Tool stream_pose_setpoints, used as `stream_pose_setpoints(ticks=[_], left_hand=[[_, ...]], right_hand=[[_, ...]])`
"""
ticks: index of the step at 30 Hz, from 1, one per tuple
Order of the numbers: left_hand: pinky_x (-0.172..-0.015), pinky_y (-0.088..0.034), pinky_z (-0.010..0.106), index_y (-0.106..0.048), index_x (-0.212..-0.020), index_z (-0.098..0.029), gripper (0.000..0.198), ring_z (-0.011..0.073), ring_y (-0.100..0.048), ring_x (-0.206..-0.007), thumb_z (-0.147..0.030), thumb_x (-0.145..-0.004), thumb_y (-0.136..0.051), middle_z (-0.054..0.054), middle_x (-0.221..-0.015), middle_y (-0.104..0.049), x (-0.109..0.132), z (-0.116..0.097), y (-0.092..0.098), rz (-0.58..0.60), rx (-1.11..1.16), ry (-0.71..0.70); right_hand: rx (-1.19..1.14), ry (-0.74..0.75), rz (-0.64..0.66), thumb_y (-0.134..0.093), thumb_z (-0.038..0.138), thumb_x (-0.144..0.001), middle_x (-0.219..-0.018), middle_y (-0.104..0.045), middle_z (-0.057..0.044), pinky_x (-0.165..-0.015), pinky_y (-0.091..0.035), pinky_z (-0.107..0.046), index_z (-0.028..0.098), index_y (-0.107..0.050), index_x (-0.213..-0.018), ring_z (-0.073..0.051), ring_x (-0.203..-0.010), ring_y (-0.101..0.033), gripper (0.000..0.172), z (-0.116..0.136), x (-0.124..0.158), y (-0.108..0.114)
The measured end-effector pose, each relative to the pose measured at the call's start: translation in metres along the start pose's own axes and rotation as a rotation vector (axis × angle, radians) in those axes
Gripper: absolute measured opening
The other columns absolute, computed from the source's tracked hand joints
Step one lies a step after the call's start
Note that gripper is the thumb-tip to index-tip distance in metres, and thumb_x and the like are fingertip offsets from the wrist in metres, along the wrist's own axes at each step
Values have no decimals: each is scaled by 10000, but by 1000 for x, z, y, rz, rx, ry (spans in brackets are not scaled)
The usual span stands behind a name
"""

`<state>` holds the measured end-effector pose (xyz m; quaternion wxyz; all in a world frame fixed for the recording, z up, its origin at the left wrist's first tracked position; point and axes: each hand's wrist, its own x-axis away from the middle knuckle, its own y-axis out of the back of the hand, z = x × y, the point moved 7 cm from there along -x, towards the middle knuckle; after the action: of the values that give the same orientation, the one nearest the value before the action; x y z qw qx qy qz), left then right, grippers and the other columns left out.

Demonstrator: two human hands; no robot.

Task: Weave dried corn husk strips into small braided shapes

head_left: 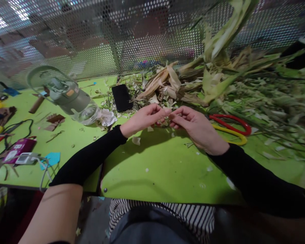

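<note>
My left hand (146, 118) and my right hand (193, 126) meet fingertip to fingertip above the green table (152, 169). Both are closed in pinches. Whatever is between the fingers is too small to make out. Scissors with red and yellow handles (234, 126) lie just right of my right hand. Behind my hands is a heap of dry, pale husks (165, 81). A black phone (122, 97) lies flat beyond my left hand.
A green bottle (71, 96) leans at the left beside crumpled white paper (106, 117). A purple box (20, 149) and a white cable lie further left. Shredded plant scraps (274, 98) spread at the right. A perforated metal screen (91, 40) borders the back.
</note>
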<state>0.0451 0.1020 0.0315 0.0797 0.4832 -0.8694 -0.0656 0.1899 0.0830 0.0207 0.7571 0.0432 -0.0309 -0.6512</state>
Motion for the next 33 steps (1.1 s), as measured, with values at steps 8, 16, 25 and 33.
stream_pose_setpoints(ticks=[8, 16, 25, 33], left_hand=[[-612, -428, 201, -572, -808, -148, 312, 49, -567, -599, -400, -919, -717, -20, -697, -658, -1, 5, -14, 102, 44, 49], [-632, -436, 214, -584, -866, -146, 110, 54, -563, -587, -175, -972, -573, -8, -709, -676, 1, -2, -10, 59, 45, 22], [-680, -424, 247, -559, -831, -183, 154, 97, -574, -659, -260, -965, -561, -12, -739, -697, 12, -27, -3, 21, -425, -180], [-735, -480, 250, -610, -907, -157, 143, 105, -638, -737, -282, -969, -576, 23, -817, -716, 1, -4, -4, -4, -201, -146]], right_hand=[[53, 35, -6, -753, 493, -865, -693, -661, 13, -596, -464, -263, 219, -700, -905, -113, -609, -556, 281, 3, -1, 3], [132, 82, 77, -877, 523, -711, -708, -711, 4, -593, -479, -281, 221, -684, -967, -157, -650, -637, 441, 10, -3, 4], [173, 186, -33, -825, 485, -792, -715, -726, 4, -650, -559, -315, 238, -692, -972, -171, -662, -689, 333, 13, 4, 8], [78, 121, 9, -749, 507, -885, -775, -746, -36, -708, -592, -330, 216, -688, -971, -162, -692, -685, 309, 19, -1, 14]])
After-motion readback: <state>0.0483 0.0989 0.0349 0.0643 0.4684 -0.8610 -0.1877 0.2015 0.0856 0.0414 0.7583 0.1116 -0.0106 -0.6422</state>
